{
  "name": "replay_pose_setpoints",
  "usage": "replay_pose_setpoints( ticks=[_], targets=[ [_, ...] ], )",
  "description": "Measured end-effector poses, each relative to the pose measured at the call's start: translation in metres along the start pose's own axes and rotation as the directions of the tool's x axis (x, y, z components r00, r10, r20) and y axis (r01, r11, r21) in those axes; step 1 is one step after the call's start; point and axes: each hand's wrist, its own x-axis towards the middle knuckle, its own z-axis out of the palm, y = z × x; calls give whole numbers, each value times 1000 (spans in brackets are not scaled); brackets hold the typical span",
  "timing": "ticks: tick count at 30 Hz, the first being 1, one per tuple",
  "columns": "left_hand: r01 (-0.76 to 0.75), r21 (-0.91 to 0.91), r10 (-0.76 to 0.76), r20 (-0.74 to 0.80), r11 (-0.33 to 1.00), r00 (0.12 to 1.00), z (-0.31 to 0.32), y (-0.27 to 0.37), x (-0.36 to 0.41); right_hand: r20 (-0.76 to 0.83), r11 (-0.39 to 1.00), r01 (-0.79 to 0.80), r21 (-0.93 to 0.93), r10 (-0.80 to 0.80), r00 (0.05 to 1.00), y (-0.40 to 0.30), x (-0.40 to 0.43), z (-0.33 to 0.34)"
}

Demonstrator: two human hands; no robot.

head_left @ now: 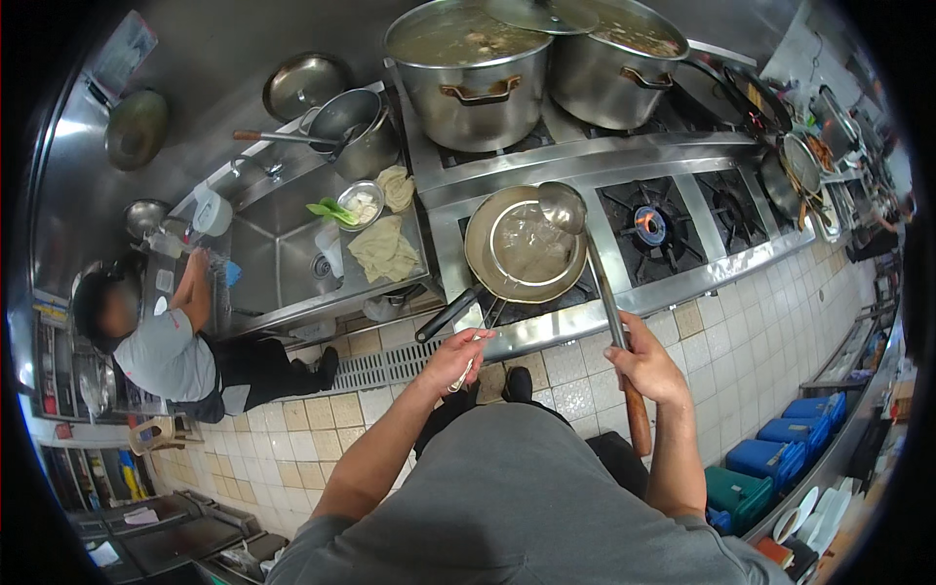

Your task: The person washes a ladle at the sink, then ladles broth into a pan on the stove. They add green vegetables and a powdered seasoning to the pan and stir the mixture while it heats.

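Note:
My left hand [461, 358] grips the wire handle of a round strainer [499, 248], which rests inside a wok-like pan [479, 219] on the near burner. Clear liquid shows within the strainer's rim. The pan's black handle [447, 316] points towards the lower left. My right hand [647, 358] is closed around the long handle of a metal ladle [561, 208] with a wooden end. The ladle's bowl is over the pan's upper right rim. Left of the stove, a small metal bowl [376, 194] holds pale pieces beside a leafy green vegetable [330, 212].
Two large stockpots [475, 113] [607, 95] stand behind the pan. Right of it, a burner [649, 225] shows a flame. Folded cloths [384, 248] lie by the sink [274, 270]. A co-worker [168, 351] stands at the left. Blue bins [760, 457] line the right side.

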Motion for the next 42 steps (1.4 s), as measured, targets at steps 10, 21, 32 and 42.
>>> replay_pose_setpoints(
  ticks=[10, 21, 32, 42],
  targets=[
    [-34, -39, 34, 12, 999, 999, -6, 17, -26, -96, 894, 328, -304, -372, 923, -82, -34, -16],
    [18, -95, -14, 41, 995, 999, -23, 1, -32, -65, 715, 563, -415, -640, 766, -302, 228, 18],
    [25, -177, -10, 88, 984, 996, -37, -14, -31, -33, 849, 505, -153, -515, 856, -365, 259, 50],
    [76, -164, -53, 139, 984, 989, -43, -1, -28, -70, 851, 473, -226, -499, 864, -377, 306, 61]
  ],
)
